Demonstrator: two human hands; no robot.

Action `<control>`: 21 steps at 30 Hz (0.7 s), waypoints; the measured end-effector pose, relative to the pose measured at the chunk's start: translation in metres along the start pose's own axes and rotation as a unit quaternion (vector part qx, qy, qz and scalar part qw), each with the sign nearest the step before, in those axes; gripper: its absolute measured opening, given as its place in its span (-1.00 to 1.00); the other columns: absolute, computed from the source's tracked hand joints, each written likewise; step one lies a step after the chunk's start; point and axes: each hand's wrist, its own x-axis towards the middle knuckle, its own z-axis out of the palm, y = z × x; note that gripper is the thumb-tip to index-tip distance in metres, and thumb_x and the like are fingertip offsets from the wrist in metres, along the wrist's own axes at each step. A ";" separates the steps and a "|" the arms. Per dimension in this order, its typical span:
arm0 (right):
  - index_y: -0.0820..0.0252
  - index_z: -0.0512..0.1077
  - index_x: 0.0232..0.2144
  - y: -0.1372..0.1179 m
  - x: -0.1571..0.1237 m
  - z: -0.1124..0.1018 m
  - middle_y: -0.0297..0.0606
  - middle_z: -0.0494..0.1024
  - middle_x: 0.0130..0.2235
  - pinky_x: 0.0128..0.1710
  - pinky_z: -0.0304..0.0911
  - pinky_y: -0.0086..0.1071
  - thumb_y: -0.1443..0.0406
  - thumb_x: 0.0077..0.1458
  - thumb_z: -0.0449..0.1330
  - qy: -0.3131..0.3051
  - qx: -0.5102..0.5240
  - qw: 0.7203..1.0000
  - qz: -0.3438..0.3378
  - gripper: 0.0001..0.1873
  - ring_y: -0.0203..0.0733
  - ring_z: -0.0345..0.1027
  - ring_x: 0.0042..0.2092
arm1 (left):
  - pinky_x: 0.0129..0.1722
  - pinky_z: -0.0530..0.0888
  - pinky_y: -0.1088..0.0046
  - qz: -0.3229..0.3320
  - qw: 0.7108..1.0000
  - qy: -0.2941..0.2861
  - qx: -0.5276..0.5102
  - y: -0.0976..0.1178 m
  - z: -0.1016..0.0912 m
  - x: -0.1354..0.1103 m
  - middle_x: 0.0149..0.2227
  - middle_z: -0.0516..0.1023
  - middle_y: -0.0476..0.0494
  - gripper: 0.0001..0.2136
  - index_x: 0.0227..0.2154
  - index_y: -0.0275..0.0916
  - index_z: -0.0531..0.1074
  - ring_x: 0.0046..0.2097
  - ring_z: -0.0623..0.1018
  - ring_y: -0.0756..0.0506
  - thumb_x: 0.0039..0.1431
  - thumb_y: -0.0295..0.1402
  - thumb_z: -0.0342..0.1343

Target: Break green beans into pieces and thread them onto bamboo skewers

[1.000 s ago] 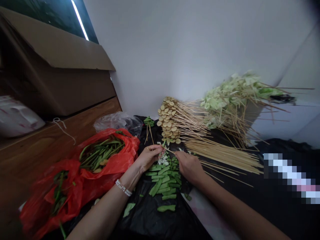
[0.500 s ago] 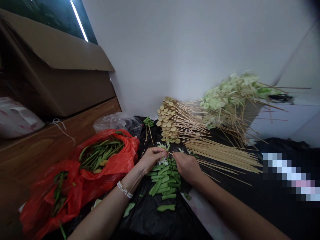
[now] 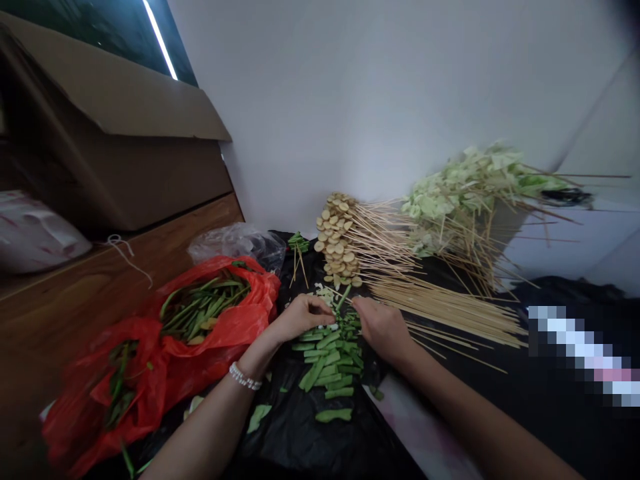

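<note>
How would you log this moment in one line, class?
left hand: at cut green beans | right hand: holding skewer bearing green bean piece | nearby: potato-slice skewers, red plastic bag

Green bean pieces [image 3: 330,370], red bag [image 3: 240,325]

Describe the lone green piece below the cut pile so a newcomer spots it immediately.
Start at the red bag on the left, then go right across black plastic to the cut green pile. Just below lies the lone green piece, parted from the pile by bare black plastic.
</note>
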 end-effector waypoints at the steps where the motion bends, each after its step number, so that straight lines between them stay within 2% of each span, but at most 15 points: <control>1: 0.22 0.42 -0.25 0.001 0.000 -0.001 -0.27 0.50 -0.38 -0.41 0.03 -0.44 0.41 0.24 -0.08 0.000 -0.001 1.000 0.001 -0.74 -0.30 0.34 -0.37 | -0.47 0.31 0.55 0.003 0.999 -0.016 0.043 0.000 -0.003 -0.001 -0.55 0.52 -0.06 -0.79 -0.51 -0.31 0.57 -0.50 0.42 0.02 -0.15 -0.24 0.33; 5: 0.23 0.43 -0.26 0.003 0.001 -0.004 -0.28 0.50 -0.39 -0.42 0.01 -0.43 0.41 0.24 -0.07 -0.007 -0.013 1.000 -0.004 -0.74 -0.30 0.33 -0.38 | -0.48 0.27 0.57 0.052 0.980 -0.054 0.186 0.002 -0.010 -0.004 -0.55 0.48 -0.05 -0.79 -0.56 -0.30 0.57 -0.47 0.41 0.01 -0.12 -0.22 0.30; 9: 0.21 0.43 -0.29 0.001 0.001 -0.004 -0.30 0.47 -0.44 -0.45 -0.02 -0.41 0.42 0.22 -0.05 -0.004 -0.027 1.000 -0.006 -0.75 -0.31 0.29 -0.43 | -0.47 0.28 0.58 0.097 0.960 -0.100 0.244 0.002 -0.013 -0.007 -0.50 0.50 -0.06 -0.81 -0.51 -0.24 0.60 -0.43 0.42 0.00 -0.13 -0.22 0.31; 14: 0.21 0.43 -0.29 0.001 0.002 -0.005 -0.31 0.47 -0.44 -0.45 -0.05 -0.40 0.42 0.21 -0.05 -0.005 -0.030 0.999 -0.008 -0.75 -0.31 0.29 -0.44 | -0.41 0.32 0.56 0.095 0.961 -0.134 0.223 0.002 -0.013 -0.008 -0.47 0.51 -0.08 -0.83 -0.47 -0.24 0.61 -0.40 0.45 -0.03 -0.10 -0.25 0.29; 17: 0.20 0.42 -0.30 0.001 0.002 -0.006 -0.31 0.47 -0.45 -0.46 -0.05 -0.40 0.42 0.21 -0.04 -0.008 -0.033 0.999 -0.006 -0.77 -0.32 0.27 -0.45 | -0.42 0.33 0.57 0.077 0.973 -0.122 0.181 0.005 -0.011 -0.007 -0.46 0.52 -0.09 -0.82 -0.44 -0.27 0.60 -0.41 0.44 -0.02 -0.06 -0.25 0.26; 21: 0.21 0.43 -0.29 0.001 0.002 -0.007 -0.29 0.49 -0.42 -0.44 -0.03 -0.42 0.42 0.21 -0.04 -0.008 -0.032 0.999 0.000 -0.76 -0.31 0.29 -0.42 | -0.39 0.35 0.55 0.057 0.991 -0.077 0.090 0.008 -0.010 -0.005 -0.44 0.54 -0.10 -0.80 -0.42 -0.29 0.60 -0.40 0.44 -0.03 -0.02 -0.24 0.24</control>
